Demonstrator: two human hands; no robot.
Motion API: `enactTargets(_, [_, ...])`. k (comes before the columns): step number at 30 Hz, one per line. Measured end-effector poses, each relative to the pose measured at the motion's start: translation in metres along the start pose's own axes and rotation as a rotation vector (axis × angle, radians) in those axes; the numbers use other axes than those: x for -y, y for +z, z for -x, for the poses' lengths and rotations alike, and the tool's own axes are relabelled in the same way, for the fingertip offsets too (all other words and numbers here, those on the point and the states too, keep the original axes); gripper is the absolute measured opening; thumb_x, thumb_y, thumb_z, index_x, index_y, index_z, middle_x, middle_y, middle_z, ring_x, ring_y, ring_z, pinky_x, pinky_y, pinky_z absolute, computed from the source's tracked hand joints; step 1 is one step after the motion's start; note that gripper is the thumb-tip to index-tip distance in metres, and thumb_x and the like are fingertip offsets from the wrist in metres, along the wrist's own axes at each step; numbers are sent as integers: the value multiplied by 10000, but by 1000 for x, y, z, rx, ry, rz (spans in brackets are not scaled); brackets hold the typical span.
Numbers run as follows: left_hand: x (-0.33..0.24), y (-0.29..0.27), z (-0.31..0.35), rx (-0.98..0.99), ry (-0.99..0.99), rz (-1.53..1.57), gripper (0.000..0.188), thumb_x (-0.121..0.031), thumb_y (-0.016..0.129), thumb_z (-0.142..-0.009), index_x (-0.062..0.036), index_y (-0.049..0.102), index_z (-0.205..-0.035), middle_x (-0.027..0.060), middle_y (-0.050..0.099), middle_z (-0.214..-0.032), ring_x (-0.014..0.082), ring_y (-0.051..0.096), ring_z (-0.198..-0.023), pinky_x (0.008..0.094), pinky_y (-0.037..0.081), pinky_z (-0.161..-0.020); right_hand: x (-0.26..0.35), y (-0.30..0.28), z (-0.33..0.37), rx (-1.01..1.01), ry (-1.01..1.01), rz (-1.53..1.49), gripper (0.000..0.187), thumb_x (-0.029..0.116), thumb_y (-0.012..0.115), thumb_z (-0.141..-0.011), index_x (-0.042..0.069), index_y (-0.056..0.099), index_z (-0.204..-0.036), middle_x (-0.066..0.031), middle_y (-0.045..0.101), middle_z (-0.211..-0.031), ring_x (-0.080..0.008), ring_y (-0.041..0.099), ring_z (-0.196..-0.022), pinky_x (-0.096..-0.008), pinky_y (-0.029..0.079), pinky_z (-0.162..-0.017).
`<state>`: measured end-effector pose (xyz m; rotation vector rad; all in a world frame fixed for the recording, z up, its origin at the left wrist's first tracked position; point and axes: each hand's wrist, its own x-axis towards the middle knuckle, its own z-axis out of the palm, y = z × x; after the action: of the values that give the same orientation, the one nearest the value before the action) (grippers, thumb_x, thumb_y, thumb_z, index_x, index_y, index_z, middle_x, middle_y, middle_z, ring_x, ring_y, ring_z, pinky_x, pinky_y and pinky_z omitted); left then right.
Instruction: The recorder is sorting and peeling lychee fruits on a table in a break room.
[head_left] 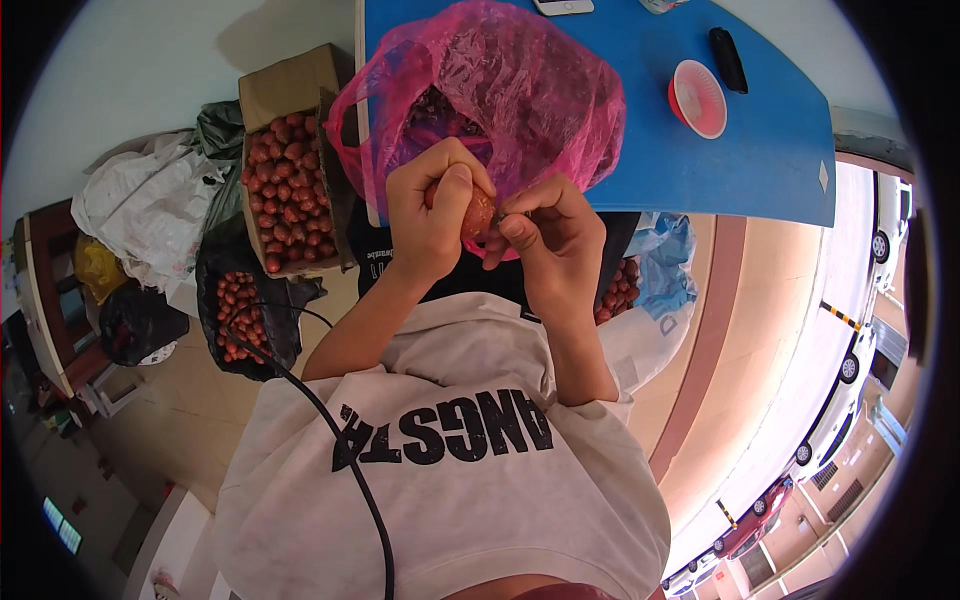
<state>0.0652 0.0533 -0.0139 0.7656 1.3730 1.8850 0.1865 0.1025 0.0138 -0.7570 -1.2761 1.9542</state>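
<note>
White phone point(565, 6), pink-and-white bowl point(704, 95), black oblong object point(729, 62) — all on a blue table point(755, 165), cars point(835, 425)

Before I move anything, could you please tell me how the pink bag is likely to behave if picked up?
The bag would probably be floppy, as its thin film is creased and crumpled. It may feel slick, given its shiny highlights. It could sag when lifted, since some dark contents show inside.

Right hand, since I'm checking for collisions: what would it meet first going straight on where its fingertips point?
Most likely the round reddish thing in the left hand; the right hand is right beside it, though depth leaves actual contact unclear.
</note>
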Motion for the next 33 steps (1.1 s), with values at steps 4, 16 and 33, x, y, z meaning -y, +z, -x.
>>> enactTargets(4, [-2,-2,1,-2,58,-75,195,-80,463,-862,-32,595,-726,8,509,-598,79,370,-531,218,314,-515,-1,2,0,25,-15,113,119,7,670,-884,-11,555,-909,-92,613,-749,-147,573,-574,-229,508,-517])
enactTargets(16, [-24,8,30,129,58,-56,277,-223,463,-956,-2,569,-1084,120,639,-919,109,487,-623,197,355,-511,1,-46,28,-191,-232,90,173,-51,480,-790,3,580,-920,-92,600,-871,-176,505,-765,-262,419,-748])
enactTargets(33, [237,-377,40,-679,-582,-1209,401,-308,566,-892,-18,573,-1169,183,624,-1156,362,593,-1003,421,475,-876,58,-145,-19,-723,-178,1219,150,57,620,-901,13,664,-1037,-86,675,-929,-191,614,-789,-298,516,-705])
